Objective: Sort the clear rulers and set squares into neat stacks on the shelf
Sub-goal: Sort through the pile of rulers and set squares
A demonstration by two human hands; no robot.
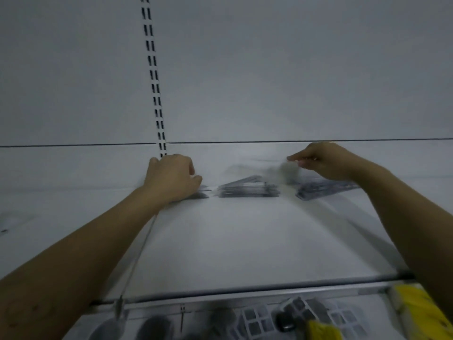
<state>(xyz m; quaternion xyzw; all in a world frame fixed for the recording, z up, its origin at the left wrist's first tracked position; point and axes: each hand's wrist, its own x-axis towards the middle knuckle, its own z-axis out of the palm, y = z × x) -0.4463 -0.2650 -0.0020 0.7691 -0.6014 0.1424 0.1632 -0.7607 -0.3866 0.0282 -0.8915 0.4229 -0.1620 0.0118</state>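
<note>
Up near the back of the shelf (232, 241), the right hand's (326, 160) fingers (297, 157) point leftward, and thumb and forefinger pinch a clear piece (286, 171), too smeared by blur to tell ruler from set square. It hangs above the gap between the middle stack (247, 188) and the right stack (326, 189). The left hand (171, 177) sits knuckles-up with its fingers (188, 168) curled over the left stack (199, 193); whether they grip anything there I cannot tell.

All three stacks lie flat in a row, near one another but apart, made of thin transparent plastic with dark printed markings; the middle one shows a triangular outline. Both bare forearms reach over the smooth, matt white shelf. Behind stands a plain white back panel (269, 69) with a slotted upright (153, 69) running down to the left hand. A metal front rail (245, 292) edges the shelf, and below it lie blurred dark packets (257, 320) and yellow packs (414, 312).
</note>
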